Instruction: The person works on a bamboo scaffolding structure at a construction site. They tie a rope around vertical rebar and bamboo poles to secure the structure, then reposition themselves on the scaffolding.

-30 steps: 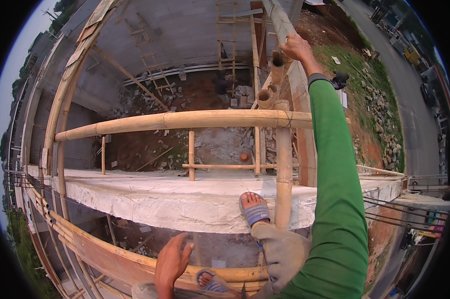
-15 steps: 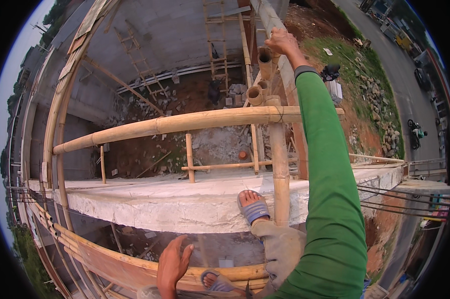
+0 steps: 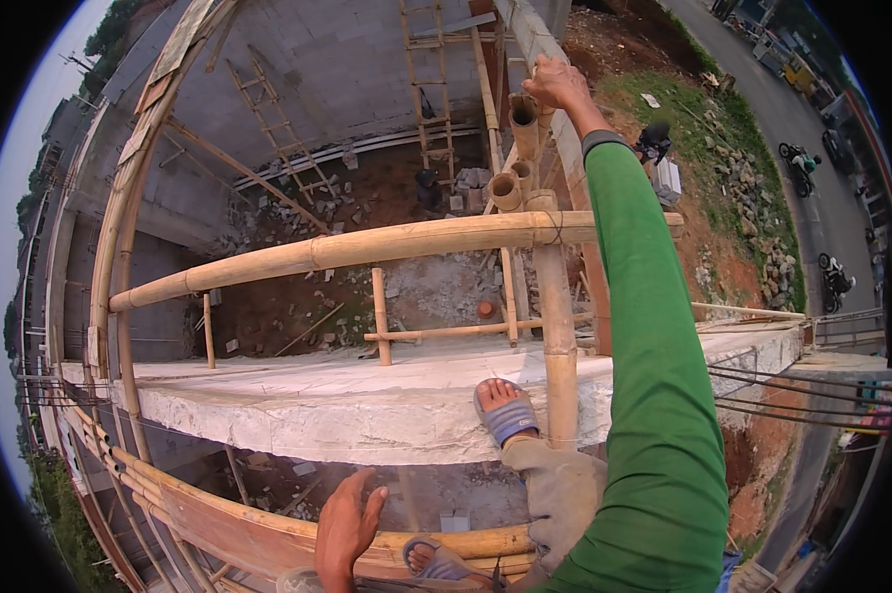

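Observation:
My right hand [image 3: 561, 83], at the end of a long green sleeve [image 3: 653, 326], is closed over the edge of a pale grey beam [image 3: 531, 32] at the top. Just below it stand cut bamboo pole ends [image 3: 505, 190]. A horizontal bamboo rail [image 3: 367, 253] passes under my forearm, tied to an upright bamboo pole [image 3: 558, 366]. Low in the view, my left hand [image 3: 347, 522] hangs with fingers apart and nothing in it, near the lower bamboo poles [image 3: 466, 542]. One sandalled foot [image 3: 506, 409] rests on the rough white concrete ledge [image 3: 317, 420].
My other foot [image 3: 434, 560] is on the bamboo scaffold. Beyond the ledge lies a deep drop to rubble-strewn ground, with bamboo ladders [image 3: 278, 114] against the grey wall. A person [image 3: 653, 144] stands below at right. Motorbikes [image 3: 834, 283] are on the road, and cables [image 3: 797, 413] cross nearby.
Both hands keep nearly the same places; the view has shifted slightly. On the road, one motorbike is further down in the view and another shows above it.

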{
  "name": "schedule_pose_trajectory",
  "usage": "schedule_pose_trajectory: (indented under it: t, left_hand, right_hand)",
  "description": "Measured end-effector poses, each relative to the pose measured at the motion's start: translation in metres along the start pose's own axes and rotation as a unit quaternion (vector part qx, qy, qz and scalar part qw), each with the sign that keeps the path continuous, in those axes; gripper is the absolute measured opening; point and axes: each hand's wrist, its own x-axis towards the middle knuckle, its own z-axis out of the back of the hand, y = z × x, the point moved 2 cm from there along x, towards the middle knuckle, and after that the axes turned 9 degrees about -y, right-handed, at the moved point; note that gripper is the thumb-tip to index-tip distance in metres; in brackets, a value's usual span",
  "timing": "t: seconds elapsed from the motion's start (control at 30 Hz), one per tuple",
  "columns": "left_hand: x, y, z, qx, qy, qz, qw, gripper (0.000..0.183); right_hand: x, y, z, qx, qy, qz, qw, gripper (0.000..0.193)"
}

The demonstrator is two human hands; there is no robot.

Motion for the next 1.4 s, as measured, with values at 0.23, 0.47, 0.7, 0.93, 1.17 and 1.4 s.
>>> schedule_pose_trajectory:
  t: [0.23, 0.47, 0.7, 0.93, 1.17, 1.4]
  left_hand:
    - [-0.0003, 0.0005, 0.0003, -0.001, 0.000, -0.001, 1.000, 0.042]
    - [-0.0010, -0.0004, 0.0014, -0.002, -0.001, 0.000, 1.000, 0.041]
    - [-0.0019, 0.0011, 0.0009, -0.008, -0.010, -0.015, 1.000, 0.042]
    - [-0.0007, 0.0006, 0.0007, -0.002, -0.005, -0.006, 1.000, 0.041]
    - [-0.0006, -0.0003, 0.0004, -0.003, 0.004, 0.003, 1.000, 0.042]
    - [-0.0006, 0.0042, -0.0020, -0.002, 0.011, 0.014, 1.000, 0.043]
  right_hand:
    - [0.0000, 0.0002, -0.0002, 0.003, 0.006, -0.005, 1.000, 0.056]
    - [0.0014, 0.0005, -0.0033, 0.003, -0.003, 0.000, 1.000, 0.056]
    - [-0.0002, 0.0016, -0.0028, 0.007, -0.002, 0.005, 1.000, 0.056]
    - [0.0010, 0.0030, -0.0040, 0.010, -0.011, -0.007, 1.000, 0.051]
    - [0.0001, 0.0012, -0.0054, 0.021, -0.020, -0.014, 0.999, 0.051]
    - [-0.0027, 0.0034, -0.0014, 0.013, -0.018, -0.015, 1.000, 0.052]
